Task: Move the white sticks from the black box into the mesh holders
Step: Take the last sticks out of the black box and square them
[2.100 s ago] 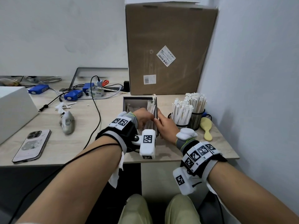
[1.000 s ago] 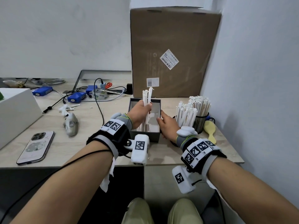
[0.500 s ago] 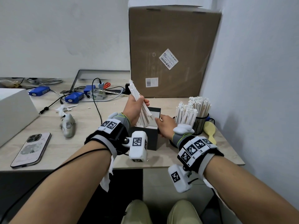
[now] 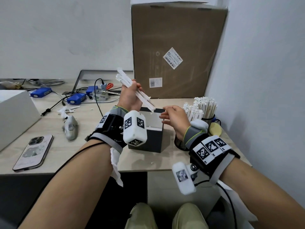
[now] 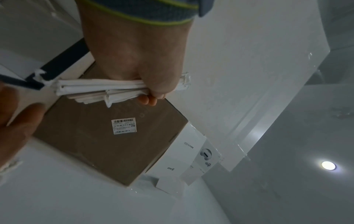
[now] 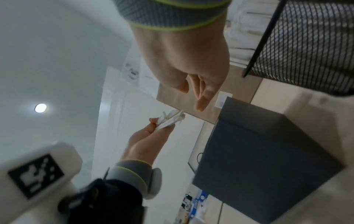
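Head view, white sticks (image 4: 132, 90) gripped in left hand (image 4: 130, 96)

Setting: an office or small workroom, indicated by a pale wood-topped desk (image 4: 85, 156) set into a corner of plain white walls. A large cardboard box (image 4: 175, 52) with shipping labels is stood at the back of the desk. Left of the box, blue devices (image 4: 76, 98) with black cables (image 4: 97, 96), orange-handled scissors (image 4: 109, 85) and a phone (image 4: 33, 152) are laid out. Right of the box, mesh holders (image 4: 208, 119) are placed.
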